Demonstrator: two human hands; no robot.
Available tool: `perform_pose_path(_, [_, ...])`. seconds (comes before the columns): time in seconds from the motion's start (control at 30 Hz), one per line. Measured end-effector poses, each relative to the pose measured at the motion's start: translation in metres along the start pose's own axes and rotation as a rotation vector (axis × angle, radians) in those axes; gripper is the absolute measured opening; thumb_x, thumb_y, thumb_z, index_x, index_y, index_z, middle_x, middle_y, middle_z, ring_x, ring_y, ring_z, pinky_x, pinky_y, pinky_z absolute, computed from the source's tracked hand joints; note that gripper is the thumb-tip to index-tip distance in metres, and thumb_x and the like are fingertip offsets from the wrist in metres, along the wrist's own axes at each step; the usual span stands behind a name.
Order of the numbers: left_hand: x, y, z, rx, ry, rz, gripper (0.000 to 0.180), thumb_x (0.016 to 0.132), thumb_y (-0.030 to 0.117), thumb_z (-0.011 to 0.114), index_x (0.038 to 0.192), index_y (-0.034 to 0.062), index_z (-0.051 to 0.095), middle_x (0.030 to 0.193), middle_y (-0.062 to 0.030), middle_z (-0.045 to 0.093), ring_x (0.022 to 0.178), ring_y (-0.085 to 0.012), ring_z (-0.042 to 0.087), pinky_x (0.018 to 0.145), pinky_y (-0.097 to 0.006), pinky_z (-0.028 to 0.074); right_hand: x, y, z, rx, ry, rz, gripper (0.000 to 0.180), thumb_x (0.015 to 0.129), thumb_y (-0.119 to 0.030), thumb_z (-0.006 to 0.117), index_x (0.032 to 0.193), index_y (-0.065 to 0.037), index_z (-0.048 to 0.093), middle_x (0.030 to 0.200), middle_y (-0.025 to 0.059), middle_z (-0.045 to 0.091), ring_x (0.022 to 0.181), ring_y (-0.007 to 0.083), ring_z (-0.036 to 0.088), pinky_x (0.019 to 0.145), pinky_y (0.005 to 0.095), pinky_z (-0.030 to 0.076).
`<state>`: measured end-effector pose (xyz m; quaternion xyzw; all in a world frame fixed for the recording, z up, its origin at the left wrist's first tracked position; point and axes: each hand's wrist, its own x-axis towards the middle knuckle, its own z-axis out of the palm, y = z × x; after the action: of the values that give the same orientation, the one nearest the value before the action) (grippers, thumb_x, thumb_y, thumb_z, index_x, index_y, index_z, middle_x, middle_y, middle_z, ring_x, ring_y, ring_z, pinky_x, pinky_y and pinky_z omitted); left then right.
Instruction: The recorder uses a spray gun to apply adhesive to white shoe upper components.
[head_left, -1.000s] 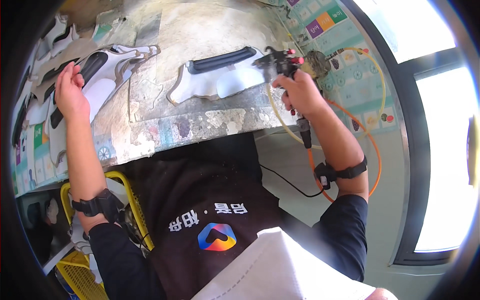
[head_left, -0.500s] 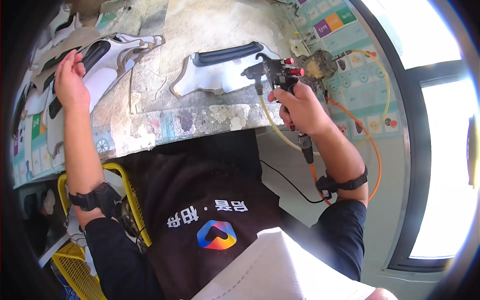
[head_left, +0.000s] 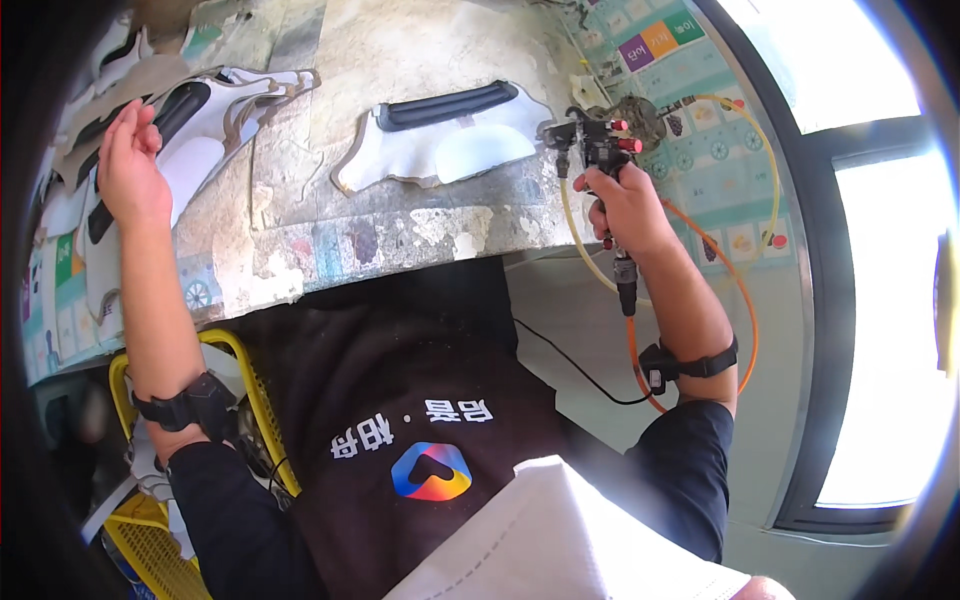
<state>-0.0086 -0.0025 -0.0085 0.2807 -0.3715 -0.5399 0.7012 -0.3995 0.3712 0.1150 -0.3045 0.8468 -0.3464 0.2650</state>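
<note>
Spray gun point(head_left: 592, 142) lower, right grip point(head_left: 622, 205) closed.

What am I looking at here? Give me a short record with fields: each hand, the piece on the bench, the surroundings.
Left hand: open, resting on a white and black cut piece at the bench's left end
Right hand: gripping a black spray gun with red knobs
Hoses: yellow hose and orange hose run from the gun
Middle piece: white with a black strip, lying flat, untouched
Bench: worn, stained top
Lower left: yellow basket
</note>
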Motion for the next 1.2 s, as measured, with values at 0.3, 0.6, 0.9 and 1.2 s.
perform_pose_path(0.3, [0.006, -0.002, -0.011, 0.027, -0.008, -0.014, 0.027, 0.098, 0.012, 0.065, 0.117, -0.0072, 0.066, 0.100, -0.0104, 0.069, 0.072, -0.0117, 0.053, 0.069, -0.025, 0.044, -0.061, -0.040, 0.037, 0.045, -0.241, -0.037, 0.022, 0.103, -0.018, 0.055, 0.094, 0.000, 0.065, 0.054, -0.0001, 0.050, 0.043, 0.0083, 0.047, 0.043, 0.0265, 0.036])
perform_pose_path(0.6, [0.001, 0.004, 0.001, 0.032, 0.009, -0.010, 0.028, 0.098, 0.012, 0.065, 0.117, -0.0070, 0.066, 0.100, -0.0106, 0.069, 0.071, -0.0111, 0.053, 0.069, -0.024, 0.044, -0.039, -0.008, 0.000, -0.004, 0.011, 0.055, 0.022, 0.100, -0.019, 0.057, 0.095, 0.001, 0.065, 0.056, 0.0010, 0.050, 0.043, 0.0102, 0.048, 0.042, 0.0267, 0.037])
perform_pose_path(0.9, [0.010, -0.004, -0.011, 0.073, 0.013, -0.025, 0.028, 0.097, 0.013, 0.066, 0.118, -0.0065, 0.066, 0.100, -0.0111, 0.068, 0.071, -0.0119, 0.052, 0.070, -0.024, 0.044, -0.081, -0.032, 0.027, 0.016, -0.294, 0.002, 0.023, 0.100, -0.023, 0.062, 0.097, 0.000, 0.063, 0.061, 0.0000, 0.051, 0.049, 0.0112, 0.051, 0.046, 0.0296, 0.040])
perform_pose_path(1.2, [0.008, -0.002, -0.008, 0.059, -0.018, -0.023, 0.029, 0.097, 0.014, 0.066, 0.118, -0.0066, 0.065, 0.099, -0.0105, 0.068, 0.072, -0.0118, 0.053, 0.070, -0.024, 0.044, -0.025, 0.015, -0.016, 0.017, 0.017, 0.074, 0.022, 0.099, -0.024, 0.058, 0.097, -0.002, 0.063, 0.058, 0.0006, 0.053, 0.044, 0.0113, 0.050, 0.041, 0.0306, 0.038])
